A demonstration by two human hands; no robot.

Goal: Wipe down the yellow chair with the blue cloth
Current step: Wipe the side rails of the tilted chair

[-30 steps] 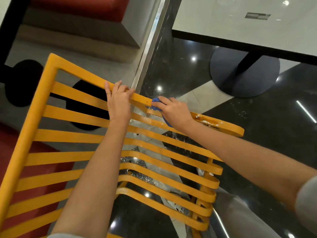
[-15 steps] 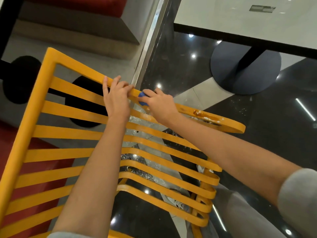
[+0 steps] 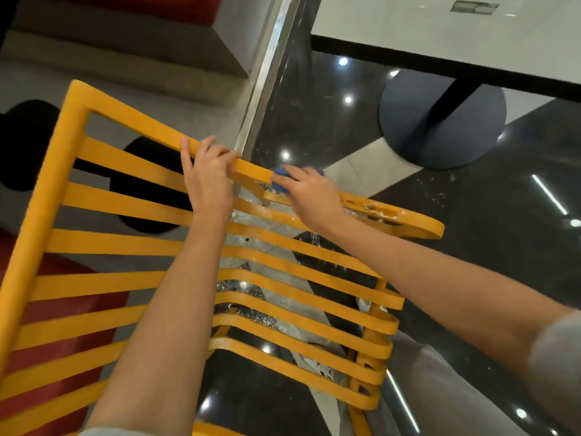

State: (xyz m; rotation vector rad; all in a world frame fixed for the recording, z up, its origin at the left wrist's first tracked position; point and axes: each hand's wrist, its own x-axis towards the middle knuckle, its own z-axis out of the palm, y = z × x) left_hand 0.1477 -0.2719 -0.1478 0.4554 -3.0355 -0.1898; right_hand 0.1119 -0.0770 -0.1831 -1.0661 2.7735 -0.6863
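I curl my left hand (image 3: 207, 180) over the top rail of the yellow chair (image 3: 103, 243) to steady it, while my right hand (image 3: 309, 196) closes around the bunched blue cloth (image 3: 279, 180) and presses it on that rail. White residue (image 3: 374, 210) waits further right; the table base (image 3: 440, 121) stands well apart.

One yellow chair (image 3: 132, 243), one blue cloth (image 3: 280, 180), two hands: left hand (image 3: 207, 180), right hand (image 3: 311, 196); one table (image 3: 440, 33).
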